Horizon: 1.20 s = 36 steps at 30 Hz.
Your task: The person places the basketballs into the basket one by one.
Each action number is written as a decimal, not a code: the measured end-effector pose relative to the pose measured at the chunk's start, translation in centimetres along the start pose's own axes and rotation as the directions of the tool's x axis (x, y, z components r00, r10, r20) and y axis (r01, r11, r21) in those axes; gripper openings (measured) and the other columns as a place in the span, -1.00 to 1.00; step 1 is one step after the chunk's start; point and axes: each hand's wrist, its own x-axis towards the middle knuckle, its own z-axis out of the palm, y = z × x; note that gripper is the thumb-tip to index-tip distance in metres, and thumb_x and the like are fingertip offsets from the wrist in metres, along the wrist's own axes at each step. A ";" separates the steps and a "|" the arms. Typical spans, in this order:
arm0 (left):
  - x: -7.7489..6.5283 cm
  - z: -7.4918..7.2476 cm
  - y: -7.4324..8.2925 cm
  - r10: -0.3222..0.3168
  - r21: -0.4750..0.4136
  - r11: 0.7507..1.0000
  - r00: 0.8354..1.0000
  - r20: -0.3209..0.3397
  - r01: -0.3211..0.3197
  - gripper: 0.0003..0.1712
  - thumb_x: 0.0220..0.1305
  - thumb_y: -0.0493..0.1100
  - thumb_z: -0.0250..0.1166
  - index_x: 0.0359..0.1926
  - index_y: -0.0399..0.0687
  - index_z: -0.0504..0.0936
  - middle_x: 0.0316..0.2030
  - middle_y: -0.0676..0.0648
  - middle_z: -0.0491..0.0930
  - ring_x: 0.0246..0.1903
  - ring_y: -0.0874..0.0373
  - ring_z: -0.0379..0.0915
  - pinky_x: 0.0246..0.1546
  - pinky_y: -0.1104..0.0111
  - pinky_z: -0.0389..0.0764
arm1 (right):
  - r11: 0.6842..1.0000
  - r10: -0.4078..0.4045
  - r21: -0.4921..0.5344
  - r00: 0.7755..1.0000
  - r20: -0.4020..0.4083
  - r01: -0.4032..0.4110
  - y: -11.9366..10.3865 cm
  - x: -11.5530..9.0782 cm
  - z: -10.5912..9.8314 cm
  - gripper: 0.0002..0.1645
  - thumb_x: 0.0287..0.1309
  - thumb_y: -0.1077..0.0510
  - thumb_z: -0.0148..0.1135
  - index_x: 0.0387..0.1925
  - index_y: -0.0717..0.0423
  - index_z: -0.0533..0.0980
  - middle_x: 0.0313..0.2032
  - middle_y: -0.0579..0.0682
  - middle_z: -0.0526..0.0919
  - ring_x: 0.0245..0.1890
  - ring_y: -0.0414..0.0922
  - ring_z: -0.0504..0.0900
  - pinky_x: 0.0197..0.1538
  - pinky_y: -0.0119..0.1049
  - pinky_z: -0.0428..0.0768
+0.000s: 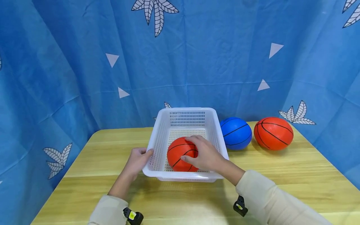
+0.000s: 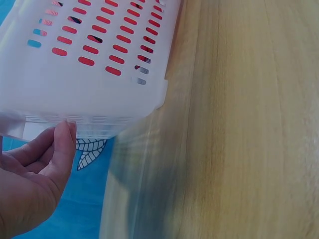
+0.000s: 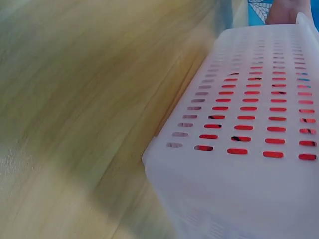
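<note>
A white plastic basket (image 1: 180,175) with slotted walls stands on the table. Inside it, toward the near side, lies a red toy basketball (image 1: 178,153) with black lines. My left hand (image 1: 137,161) pinches the basket's left rim, thumb on top; the left wrist view shows its fingers against the outer wall. Over the basket's near right part reaches my right hand (image 1: 207,155), holding the ball from the right with thumb and fingers spread round it. In the right wrist view the basket wall (image 3: 214,174) fills the right side, red showing through its slots, and my right hand is hidden.
A blue toy basketball (image 1: 235,133) sits right beside the basket's right wall. Farther right is a second red basketball (image 1: 273,133), close to the table's back edge. Blue patterned cloth (image 1: 225,62) hangs behind the wooden table (image 1: 92,162).
</note>
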 end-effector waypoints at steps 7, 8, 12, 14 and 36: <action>-0.2 0.0 0.1 -0.001 0.004 1.000 1.000 0.000 0.001 -0.60 0.31 -0.08 0.12 -0.10 -0.37 0.62 -0.27 -0.26 0.66 -0.40 0.07 0.61 -0.37 0.25 0.66 | 0.999 0.013 0.029 1.000 -0.011 -0.013 -0.1 -0.2 -0.7 -0.32 0.06 -0.14 0.29 0.19 0.00 0.40 0.18 0.00 0.42 0.16 -0.02 0.43 0.13 0.00 0.49; -0.2 0.0 0.1 -0.006 0.005 1.000 1.000 -0.002 0.006 -0.61 0.31 -0.08 0.13 -0.10 -0.36 0.62 -0.27 -0.25 0.66 -0.40 0.07 0.61 -0.37 0.25 0.66 | 0.999 0.018 0.034 1.000 -0.019 -0.018 0.0 -0.3 -1.0 -0.33 0.07 -0.14 0.27 0.19 0.00 0.40 0.19 0.00 0.42 0.18 -0.01 0.42 0.15 0.03 0.47; -0.1 0.0 0.0 -0.011 0.001 1.000 1.000 -0.003 0.011 -0.62 0.31 -0.09 0.12 -0.11 -0.36 0.63 -0.28 -0.25 0.66 -0.41 0.07 0.61 -0.39 0.25 0.66 | 0.999 0.024 0.045 0.996 -0.087 -0.021 1.0 -0.3 -2.8 -0.34 0.11 -0.13 0.25 0.19 0.06 0.39 0.19 0.06 0.43 0.18 0.04 0.42 0.14 0.08 0.45; 0.0 0.1 0.0 -0.014 -0.003 1.000 1.000 -0.004 0.014 -0.63 0.31 -0.09 0.12 -0.13 -0.35 0.63 -0.30 -0.25 0.66 -0.42 0.07 0.61 -0.40 0.25 0.66 | 0.998 0.039 0.045 0.991 -0.128 -0.034 1.8 -0.4 -3.9 -0.34 0.11 -0.10 0.25 0.20 0.09 0.38 0.20 0.09 0.43 0.17 0.07 0.42 0.11 0.10 0.47; -0.1 0.0 0.2 -0.038 0.000 0.999 0.999 0.003 0.038 -0.61 0.32 -0.06 0.12 -0.11 -0.33 0.62 -0.28 -0.24 0.65 -0.42 0.06 0.61 -0.39 0.27 0.64 | 0.824 0.565 0.185 0.749 -0.347 -0.536 14.7 -3.0 -14.1 0.08 0.14 -0.40 -0.02 0.46 0.07 -0.14 0.41 0.32 -0.16 0.38 0.31 -0.16 0.14 0.40 0.21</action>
